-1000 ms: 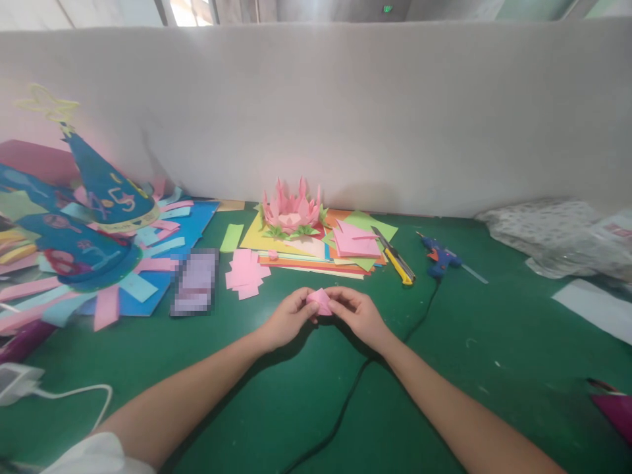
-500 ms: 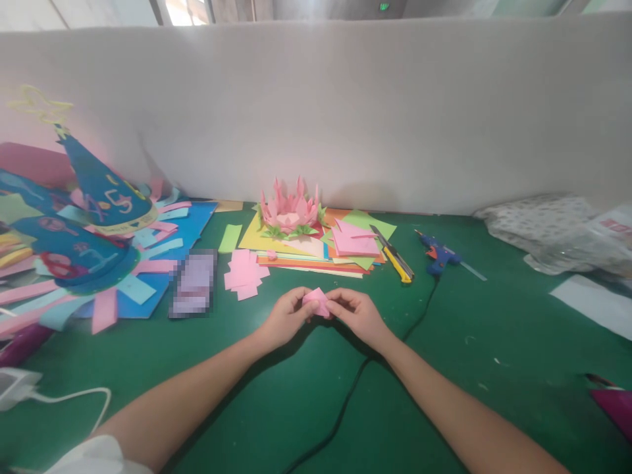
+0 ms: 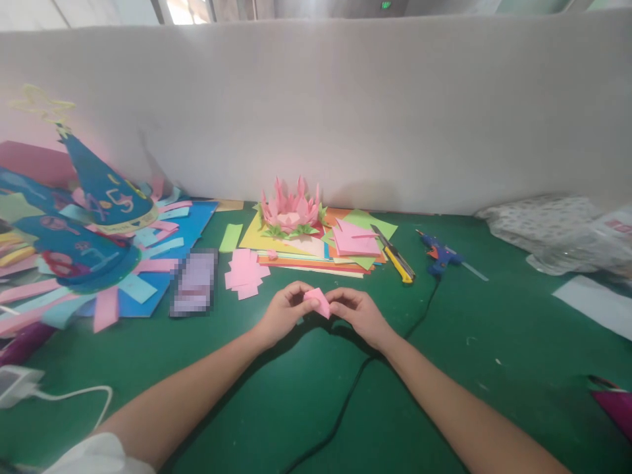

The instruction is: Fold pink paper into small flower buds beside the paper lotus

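Observation:
A small folded piece of pink paper [image 3: 318, 301] is held up between my two hands over the green table. My left hand [image 3: 288, 311] pinches its left side, thumb on the near face. On the other side, my right hand [image 3: 359, 315] has thumb and fingers closed at the paper's right edge. Beyond them stands a pink paper lotus [image 3: 290, 210] with green leaves, on a stack of coloured paper [image 3: 320, 264]. Loose pink paper slips [image 3: 244, 273] lie to the left of the stack, and pink sheets [image 3: 356, 238] rest on its right part.
A yellow utility knife [image 3: 397, 260] and a blue glue gun [image 3: 438, 255] lie back right; the gun's black cord [image 3: 353, 395] runs toward me. At left are a phone [image 3: 194, 283] and blue paper cone hats [image 3: 101, 191]. Plastic bags [image 3: 582, 234] sit far right.
The pink paper has turned in my fingers, its right corner now tipping down. My hands stay in almost the same place.

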A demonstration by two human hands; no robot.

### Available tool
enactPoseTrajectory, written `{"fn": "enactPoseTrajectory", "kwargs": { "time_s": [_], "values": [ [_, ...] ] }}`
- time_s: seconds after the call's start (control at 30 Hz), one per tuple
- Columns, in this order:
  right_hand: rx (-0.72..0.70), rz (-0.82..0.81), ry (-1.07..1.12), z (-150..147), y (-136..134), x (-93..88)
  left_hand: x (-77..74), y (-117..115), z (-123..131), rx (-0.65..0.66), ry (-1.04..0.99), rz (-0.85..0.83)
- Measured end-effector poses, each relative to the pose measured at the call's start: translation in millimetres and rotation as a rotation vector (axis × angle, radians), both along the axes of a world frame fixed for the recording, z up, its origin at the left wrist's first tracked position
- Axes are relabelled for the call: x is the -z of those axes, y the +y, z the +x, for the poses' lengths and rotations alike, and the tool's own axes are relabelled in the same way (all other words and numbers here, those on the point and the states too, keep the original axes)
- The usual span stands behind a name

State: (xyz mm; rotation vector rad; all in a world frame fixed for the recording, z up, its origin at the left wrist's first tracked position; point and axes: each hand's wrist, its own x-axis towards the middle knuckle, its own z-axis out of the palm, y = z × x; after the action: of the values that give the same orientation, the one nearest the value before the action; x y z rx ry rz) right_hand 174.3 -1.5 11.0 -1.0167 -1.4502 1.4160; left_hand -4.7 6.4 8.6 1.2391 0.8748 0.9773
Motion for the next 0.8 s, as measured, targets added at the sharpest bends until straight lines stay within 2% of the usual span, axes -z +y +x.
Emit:
{"fn": "enactPoseTrajectory", "kwargs": {
  "time_s": [0.17, 0.3, 0.47, 0.8],
  "values": [
    [-0.006, -0.052, 0.090, -1.0, -0.7, 1.9, 7.7, 2.6, 3.5, -0.057, -0.131, 0.034],
    [-0.052, -0.076, 0.154, -1.7, -0.7, 3.7, 12.2, 2.8, 2.5, -0.060, -0.043, 0.093],
    [-0.115, -0.090, 0.207, -1.9, -0.5, 6.0, 9.6, 0.9, 0.6, -0.033, -0.010, 0.073],
    [-0.105, -0.054, 0.193, -3.2, -0.3, 4.4, 9.5, 2.5, 1.9, -0.032, -0.073, 0.036]
  ]
}}
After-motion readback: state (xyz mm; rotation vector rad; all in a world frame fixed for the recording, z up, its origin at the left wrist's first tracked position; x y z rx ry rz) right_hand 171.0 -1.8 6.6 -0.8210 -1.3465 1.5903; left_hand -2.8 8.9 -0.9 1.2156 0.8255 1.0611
